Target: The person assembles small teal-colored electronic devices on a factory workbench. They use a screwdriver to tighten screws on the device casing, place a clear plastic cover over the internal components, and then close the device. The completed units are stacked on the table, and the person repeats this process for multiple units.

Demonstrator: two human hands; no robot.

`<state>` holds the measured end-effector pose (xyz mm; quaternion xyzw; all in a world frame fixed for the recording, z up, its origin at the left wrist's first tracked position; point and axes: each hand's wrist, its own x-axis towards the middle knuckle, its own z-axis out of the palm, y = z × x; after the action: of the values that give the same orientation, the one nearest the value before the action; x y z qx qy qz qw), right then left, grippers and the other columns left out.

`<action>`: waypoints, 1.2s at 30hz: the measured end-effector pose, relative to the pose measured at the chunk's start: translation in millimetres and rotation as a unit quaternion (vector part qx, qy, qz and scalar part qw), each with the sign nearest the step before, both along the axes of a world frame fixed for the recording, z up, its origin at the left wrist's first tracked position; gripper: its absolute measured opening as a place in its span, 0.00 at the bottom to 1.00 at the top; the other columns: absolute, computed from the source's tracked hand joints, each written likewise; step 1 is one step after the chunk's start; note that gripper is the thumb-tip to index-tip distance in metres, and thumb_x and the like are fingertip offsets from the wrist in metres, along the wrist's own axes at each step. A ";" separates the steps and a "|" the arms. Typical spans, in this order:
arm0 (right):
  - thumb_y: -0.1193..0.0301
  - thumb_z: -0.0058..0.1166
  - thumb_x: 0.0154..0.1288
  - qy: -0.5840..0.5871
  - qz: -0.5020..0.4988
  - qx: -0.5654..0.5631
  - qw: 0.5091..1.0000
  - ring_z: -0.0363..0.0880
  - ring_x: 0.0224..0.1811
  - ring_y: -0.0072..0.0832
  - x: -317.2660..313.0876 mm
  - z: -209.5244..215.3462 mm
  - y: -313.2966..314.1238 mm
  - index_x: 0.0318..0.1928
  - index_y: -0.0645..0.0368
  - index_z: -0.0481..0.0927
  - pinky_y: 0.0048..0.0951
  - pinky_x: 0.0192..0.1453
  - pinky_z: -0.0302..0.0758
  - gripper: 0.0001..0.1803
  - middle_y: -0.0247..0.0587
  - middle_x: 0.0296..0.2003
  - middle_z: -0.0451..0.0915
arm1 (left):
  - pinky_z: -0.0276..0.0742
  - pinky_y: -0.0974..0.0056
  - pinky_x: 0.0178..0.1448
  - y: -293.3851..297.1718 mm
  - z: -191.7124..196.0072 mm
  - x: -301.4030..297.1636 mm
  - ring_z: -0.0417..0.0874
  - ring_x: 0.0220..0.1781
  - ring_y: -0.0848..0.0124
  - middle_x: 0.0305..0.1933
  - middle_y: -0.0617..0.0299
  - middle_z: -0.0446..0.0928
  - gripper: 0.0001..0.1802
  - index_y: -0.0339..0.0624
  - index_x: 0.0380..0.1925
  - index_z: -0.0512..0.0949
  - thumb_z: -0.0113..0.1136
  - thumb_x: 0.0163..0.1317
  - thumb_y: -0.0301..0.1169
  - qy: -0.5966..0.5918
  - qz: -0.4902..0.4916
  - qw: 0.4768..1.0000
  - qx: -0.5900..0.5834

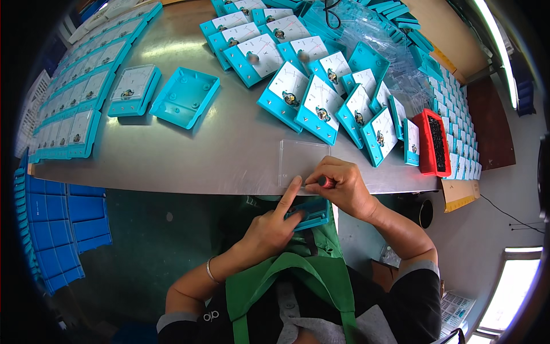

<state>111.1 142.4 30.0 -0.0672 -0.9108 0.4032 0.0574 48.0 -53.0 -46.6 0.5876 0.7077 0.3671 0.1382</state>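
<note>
My right hand [346,186] is closed around a small tool with a red and black handle [326,182], which looks like a screwdriver; its tip is hidden by my fingers. Close by, my left hand [269,229] stretches its index finger up to the near edge of a clear plastic cover [303,157]. That cover lies flat at the table's front edge. Other fingers of the left hand grip a teal meter case [314,215], held tilted just below the edge, above my green apron [326,241]. The inside of this case is mostly hidden.
Ahead, several teal panel meters with white dials [321,103] lie overlapping on the metal table [189,157]. An open teal case [186,97] sits to the left, near stacked meter rows [74,109]. On the right stands a red bin of small black parts [432,143], beside clear covers [401,80].
</note>
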 end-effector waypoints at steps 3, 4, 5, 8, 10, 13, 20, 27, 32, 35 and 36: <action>0.79 0.65 0.48 0.018 -0.004 0.031 0.999 0.74 0.22 0.34 1.4 -8.4 -0.8 0.28 0.62 0.81 0.30 0.27 0.70 0.06 0.41 0.25 0.73 | 0.82 0.60 0.30 0.2 -1.3 -0.4 0.84 0.33 0.58 0.73 0.40 0.47 0.19 0.39 0.39 0.78 0.64 0.41 0.20 -0.006 -0.006 1.000 0.008; 0.79 0.65 0.48 0.008 -0.004 0.037 0.999 0.74 0.22 0.34 1.0 -7.1 -1.6 0.27 0.61 0.80 0.31 0.27 0.70 0.06 0.41 0.24 0.73 | 0.81 0.60 0.28 0.3 -1.9 -1.1 0.83 0.28 0.60 0.73 0.40 0.47 0.17 0.38 0.38 0.77 0.61 0.43 0.20 -0.008 -0.005 1.000 0.021; 0.79 0.65 0.48 -0.002 -0.004 0.043 0.999 0.74 0.23 0.34 1.1 -3.9 -1.9 0.27 0.61 0.80 0.31 0.27 0.70 0.06 0.41 0.24 0.73 | 0.80 0.59 0.26 0.3 -2.7 -1.6 0.82 0.23 0.61 0.73 0.40 0.47 0.15 0.37 0.38 0.77 0.58 0.46 0.20 -0.010 -0.005 0.999 0.033; 0.77 0.65 0.47 -0.031 0.013 0.066 0.997 0.76 0.24 0.37 0.0 0.8 1.7 0.27 0.60 0.80 0.33 0.28 0.71 0.06 0.41 0.24 0.74 | 0.80 0.60 0.25 -0.4 -5.9 -0.9 0.81 0.22 0.64 0.73 0.41 0.48 0.14 0.36 0.36 0.78 0.58 0.45 0.20 0.013 0.000 0.999 0.037; 0.74 0.66 0.45 -0.068 0.033 0.090 0.993 0.77 0.26 0.39 -4.9 1.4 6.1 0.27 0.58 0.80 0.36 0.30 0.72 0.08 0.41 0.24 0.75 | 0.80 0.61 0.25 0.9 -7.9 -0.3 0.81 0.21 0.65 0.73 0.41 0.48 0.13 0.36 0.35 0.78 0.58 0.45 0.19 0.016 0.003 0.999 0.050; 0.69 0.67 0.42 -0.156 0.080 0.137 0.975 0.79 0.29 0.41 -28.7 6.5 16.6 0.28 0.56 0.80 0.39 0.32 0.73 0.11 0.41 0.25 0.78 | 0.82 0.61 0.30 -0.2 -7.4 -0.9 0.83 0.34 0.60 0.74 0.41 0.46 0.21 0.40 0.38 0.78 0.66 0.39 0.21 0.017 -0.010 1.000 0.016; 0.63 0.67 0.41 -0.196 0.153 0.185 0.951 0.80 0.30 0.40 -59.7 23.6 20.9 0.33 0.56 0.78 0.36 0.33 0.73 0.18 0.39 0.25 0.79 | 0.83 0.60 0.34 -0.5 -1.2 0.2 0.85 0.40 0.54 0.74 0.40 0.45 0.25 0.43 0.41 0.78 0.70 0.37 0.22 0.019 -0.003 1.000 -0.007; 0.79 0.47 0.67 0.166 -0.088 -0.345 0.920 0.63 0.18 0.11 -19.9 25.5 -13.6 0.48 0.62 0.73 0.17 0.21 0.61 0.09 0.27 0.21 0.67 | 0.83 0.58 0.34 2.9 3.9 5.9 0.85 0.38 0.51 0.73 0.39 0.47 0.23 0.43 0.41 0.78 0.67 0.40 0.21 0.007 0.009 0.999 -0.035; 0.78 0.46 0.68 0.292 -0.100 -0.411 0.858 0.63 0.18 0.12 -16.9 -1.5 -12.8 0.43 0.64 0.72 0.18 0.20 0.62 0.05 0.30 0.21 0.69 | 0.83 0.58 0.33 2.8 8.8 6.4 0.85 0.38 0.51 0.73 0.38 0.47 0.22 0.42 0.41 0.78 0.65 0.41 0.20 0.019 0.007 0.999 -0.047; 0.79 0.46 0.69 0.316 -0.100 -0.419 0.845 0.63 0.18 0.13 -16.2 -3.9 -14.8 0.43 0.63 0.71 0.18 0.20 0.62 0.04 0.30 0.21 0.70 | 0.83 0.58 0.32 4.0 8.2 6.5 0.85 0.38 0.52 0.73 0.37 0.47 0.22 0.41 0.41 0.78 0.66 0.41 0.20 0.023 0.013 0.999 -0.044; 0.79 0.46 0.69 0.330 -0.102 -0.409 0.845 0.63 0.18 0.13 -13.3 -7.8 -16.9 0.43 0.63 0.71 0.18 0.20 0.62 0.04 0.30 0.21 0.70 | 0.83 0.59 0.32 4.0 8.2 6.6 0.85 0.38 0.52 0.73 0.38 0.47 0.22 0.41 0.41 0.78 0.66 0.40 0.21 0.024 0.011 0.999 -0.045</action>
<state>97.8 125.5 22.2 -0.0399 -0.5785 0.7295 0.3628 54.6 -49.0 -38.4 0.5813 0.7333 0.3222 0.1438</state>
